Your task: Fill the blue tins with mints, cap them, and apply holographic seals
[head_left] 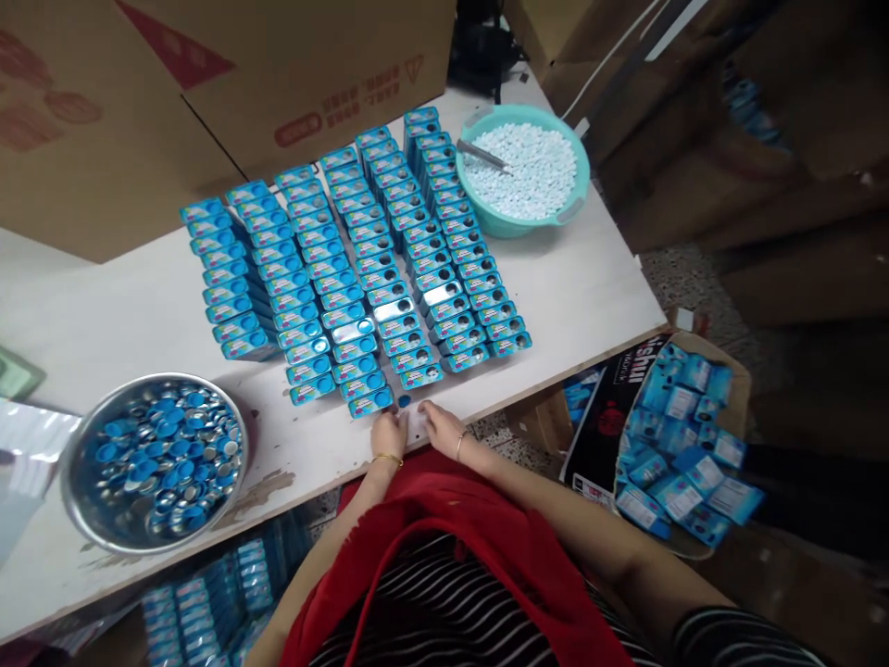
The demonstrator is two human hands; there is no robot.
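Note:
My left hand [389, 433] and my right hand [437, 426] meet at the near edge of the white table [590, 287]. Their fingers are pinched together on a small pale box [415, 423], with a blue cap [405, 402] just above it. Right behind the hands lie several rows of small blue tins [361, 269], packed side by side. Each wrist wears a gold bangle.
A metal bowl [90, 528] of blue and silver caps sits at the table's near left. A teal basin [486, 218] of white pellets with a metal scoop stands at the far right. Large cardboard boxes [208, 83] line the back. A carton of blue packs [681, 445] sits on the floor, right.

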